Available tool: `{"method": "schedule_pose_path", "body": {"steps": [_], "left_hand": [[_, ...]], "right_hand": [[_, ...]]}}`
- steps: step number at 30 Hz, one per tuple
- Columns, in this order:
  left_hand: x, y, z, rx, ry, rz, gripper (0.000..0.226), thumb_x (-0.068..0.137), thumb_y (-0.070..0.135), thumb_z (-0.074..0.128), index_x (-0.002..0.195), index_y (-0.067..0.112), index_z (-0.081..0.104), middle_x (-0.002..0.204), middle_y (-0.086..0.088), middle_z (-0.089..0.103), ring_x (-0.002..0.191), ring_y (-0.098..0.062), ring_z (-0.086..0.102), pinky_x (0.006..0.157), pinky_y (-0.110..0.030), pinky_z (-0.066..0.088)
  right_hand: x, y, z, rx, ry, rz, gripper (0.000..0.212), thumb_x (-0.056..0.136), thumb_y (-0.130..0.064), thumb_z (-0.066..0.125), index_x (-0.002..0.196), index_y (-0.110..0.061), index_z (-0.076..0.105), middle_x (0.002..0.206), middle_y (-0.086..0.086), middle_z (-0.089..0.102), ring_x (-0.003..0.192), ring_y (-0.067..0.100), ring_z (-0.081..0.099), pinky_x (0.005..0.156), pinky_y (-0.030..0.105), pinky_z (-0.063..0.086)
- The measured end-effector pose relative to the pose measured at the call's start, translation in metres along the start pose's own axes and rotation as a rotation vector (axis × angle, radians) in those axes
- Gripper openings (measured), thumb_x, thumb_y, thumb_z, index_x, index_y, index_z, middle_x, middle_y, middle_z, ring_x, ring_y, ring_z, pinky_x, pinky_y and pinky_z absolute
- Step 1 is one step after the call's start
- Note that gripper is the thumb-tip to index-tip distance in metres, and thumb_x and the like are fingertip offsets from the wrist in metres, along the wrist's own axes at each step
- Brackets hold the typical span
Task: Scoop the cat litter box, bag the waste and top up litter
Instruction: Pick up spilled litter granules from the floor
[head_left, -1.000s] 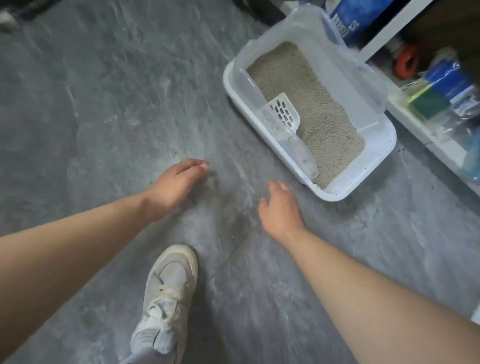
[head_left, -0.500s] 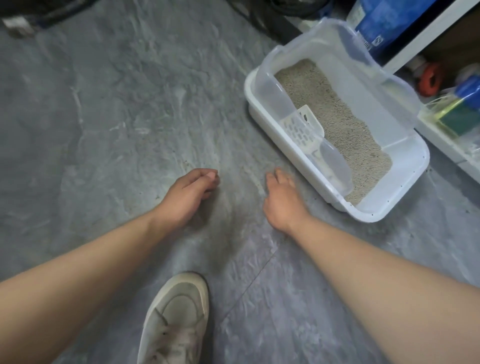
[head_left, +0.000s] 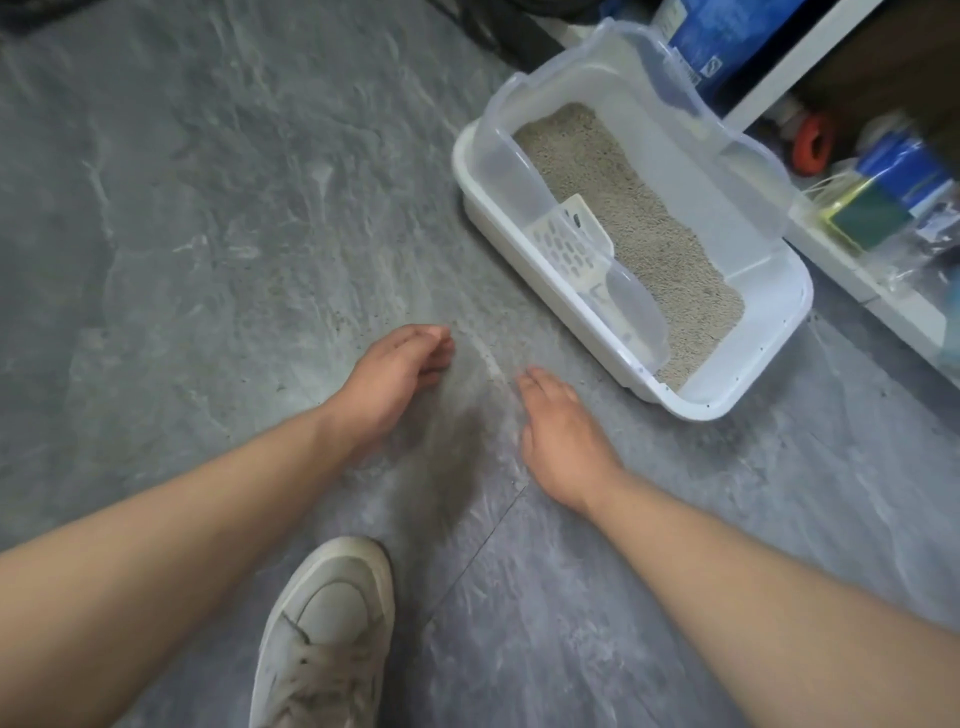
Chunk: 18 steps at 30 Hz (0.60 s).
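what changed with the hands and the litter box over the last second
Nothing was taken hold of or let go. The left hand curled its fingers a little more; the right hand stays flat near the floor. The scoop still lies in the litter box, untouched; only the view shifted.

Head-worn camera looks steeply down, close over the floor (head_left: 208, 208) and both forearms.

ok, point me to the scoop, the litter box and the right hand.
scoop (head_left: 569, 244), head view, on its slotted blade.
litter box (head_left: 779, 306), head view, on the white rim at the near right corner.
right hand (head_left: 563, 441), head view, on the back of the hand.
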<state>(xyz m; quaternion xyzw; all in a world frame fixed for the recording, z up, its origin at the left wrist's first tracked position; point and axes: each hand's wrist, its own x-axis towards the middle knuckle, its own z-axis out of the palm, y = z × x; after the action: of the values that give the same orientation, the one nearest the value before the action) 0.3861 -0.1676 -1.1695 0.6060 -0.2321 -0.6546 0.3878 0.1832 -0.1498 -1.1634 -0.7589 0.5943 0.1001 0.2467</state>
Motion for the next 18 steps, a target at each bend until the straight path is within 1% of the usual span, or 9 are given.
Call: {"method": "schedule_pose_path", "body": {"steps": [3, 5, 8, 10, 12, 14, 16, 17, 18], "left_hand": [[0.005, -0.003, 0.003, -0.007, -0.001, 0.001, 0.018, 0.103, 0.02, 0.051, 0.108, 0.015, 0.068, 0.12, -0.014, 0.071, 0.117, -0.027, 0.066, 0.103, -0.037, 0.051], [0.009, -0.007, 0.004, 0.004, -0.009, -0.004, 0.018, 0.104, 0.021, 0.05, 0.106, 0.017, 0.068, 0.119, -0.012, 0.072, 0.117, -0.027, 0.066, 0.103, -0.036, 0.051], [0.012, -0.013, 0.007, 0.007, -0.007, -0.013, 0.021, 0.105, 0.02, 0.048, 0.107, 0.016, 0.068, 0.118, -0.011, 0.072, 0.117, -0.026, 0.066, 0.103, -0.034, 0.051], [0.014, -0.015, 0.009, 0.007, -0.009, -0.009, 0.022, 0.105, 0.02, 0.048, 0.109, 0.014, 0.068, 0.118, -0.011, 0.072, 0.117, -0.026, 0.066, 0.103, -0.034, 0.051], [0.013, -0.017, 0.01, 0.005, -0.024, -0.004, 0.021, 0.103, 0.022, 0.051, 0.112, 0.013, 0.068, 0.117, -0.011, 0.072, 0.116, -0.026, 0.066, 0.103, -0.035, 0.051], [0.013, -0.017, 0.01, -0.009, -0.049, 0.003, 0.025, 0.095, 0.03, 0.058, 0.111, 0.014, 0.068, 0.116, -0.009, 0.072, 0.115, -0.024, 0.067, 0.101, -0.033, 0.051], [0.013, -0.018, 0.009, -0.005, -0.058, -0.002, 0.037, 0.084, 0.038, 0.059, 0.112, 0.015, 0.069, 0.116, -0.008, 0.073, 0.111, -0.02, 0.069, 0.1, -0.031, 0.052], [0.013, -0.019, 0.009, -0.001, -0.056, -0.002, 0.037, 0.084, 0.038, 0.059, 0.112, 0.015, 0.069, 0.116, -0.007, 0.073, 0.111, -0.019, 0.069, 0.1, -0.032, 0.052], [0.013, -0.02, 0.008, 0.003, -0.05, 0.001, 0.032, 0.089, 0.035, 0.059, 0.112, 0.015, 0.069, 0.116, -0.007, 0.073, 0.112, -0.02, 0.069, 0.102, -0.034, 0.051]], "right_hand": [[-0.001, 0.016, 0.003, 0.077, 0.135, 0.25, 0.057, 0.093, -0.003, 0.043, 0.15, -0.002, 0.036, 0.157, 0.015, 0.035, 0.143, 0.033, 0.033, 0.12, 0.036, 0.024], [-0.002, 0.017, 0.008, 0.093, 0.121, 0.329, 0.059, 0.092, -0.002, 0.044, 0.15, -0.001, 0.034, 0.159, 0.017, 0.031, 0.146, 0.033, 0.028, 0.121, 0.034, 0.02], [-0.006, 0.005, 0.014, 0.131, 0.099, 0.297, 0.065, 0.093, -0.003, 0.045, 0.154, 0.0, 0.026, 0.164, 0.017, 0.019, 0.153, 0.031, 0.014, 0.124, 0.031, 0.008], [-0.007, -0.004, 0.017, 0.143, 0.093, 0.234, 0.065, 0.095, -0.006, 0.046, 0.156, -0.002, 0.024, 0.165, 0.016, 0.018, 0.154, 0.029, 0.011, 0.124, 0.03, 0.005], [-0.005, -0.009, 0.018, 0.177, 0.076, 0.175, 0.064, 0.096, -0.005, 0.043, 0.157, -0.003, 0.023, 0.167, 0.014, 0.017, 0.155, 0.026, 0.011, 0.124, 0.028, 0.004], [-0.003, -0.007, 0.017, 0.223, 0.095, 0.137, 0.062, 0.095, 0.0, 0.041, 0.155, -0.002, 0.029, 0.165, 0.014, 0.024, 0.153, 0.027, 0.018, 0.125, 0.028, 0.01], [-0.003, 0.003, 0.015, 0.262, 0.168, 0.169, 0.059, 0.091, 0.004, 0.041, 0.15, 0.002, 0.038, 0.159, 0.019, 0.036, 0.148, 0.032, 0.031, 0.124, 0.034, 0.019], [-0.004, 0.01, 0.013, 0.268, 0.207, 0.217, 0.058, 0.089, 0.006, 0.041, 0.146, 0.003, 0.043, 0.154, 0.021, 0.041, 0.144, 0.035, 0.036, 0.122, 0.036, 0.024], [-0.006, 0.016, 0.012, 0.26, 0.234, 0.272, 0.056, 0.087, 0.007, 0.04, 0.142, 0.004, 0.047, 0.15, 0.021, 0.046, 0.139, 0.038, 0.041, 0.119, 0.038, 0.028]]}}
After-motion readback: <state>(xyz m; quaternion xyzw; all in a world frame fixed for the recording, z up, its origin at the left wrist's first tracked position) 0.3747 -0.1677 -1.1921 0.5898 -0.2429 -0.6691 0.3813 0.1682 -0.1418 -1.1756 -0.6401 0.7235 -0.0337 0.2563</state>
